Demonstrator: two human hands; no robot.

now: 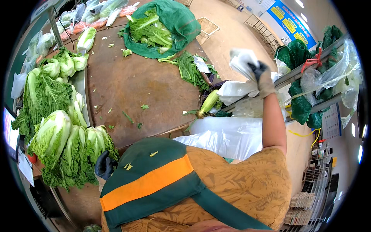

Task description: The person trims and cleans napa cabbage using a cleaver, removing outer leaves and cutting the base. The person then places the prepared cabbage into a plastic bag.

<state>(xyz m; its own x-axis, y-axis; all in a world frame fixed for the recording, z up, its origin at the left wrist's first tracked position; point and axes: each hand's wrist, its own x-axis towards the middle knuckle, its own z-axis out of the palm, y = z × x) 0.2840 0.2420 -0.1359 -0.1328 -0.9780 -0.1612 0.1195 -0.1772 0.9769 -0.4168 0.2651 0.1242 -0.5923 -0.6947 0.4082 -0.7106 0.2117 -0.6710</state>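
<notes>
My right hand [259, 72], in a dark glove, is raised at the right and grips a white plastic bag [243, 62], blurred at its far end. Just below it, more white bags [236, 90] lie against a metal rail [298, 76]. My left hand [105, 166], also gloved, is low beside my apron, its fingers loosely curled with nothing visible between them. Close to it are leafy Chinese cabbage heads [55, 136], piled on a metal tray [84, 95]. Whether the left hand touches the nearest leaves I cannot tell.
A green mesh sack [182, 26] of leafy greens stands on the brown table [124, 78]. A knife [202, 64] rests on loose leaves at the right edge, near a corn ear [209, 103]. Bagged vegetables [100, 13] line the far left. Mesh sacks [292, 53] hang from the rail.
</notes>
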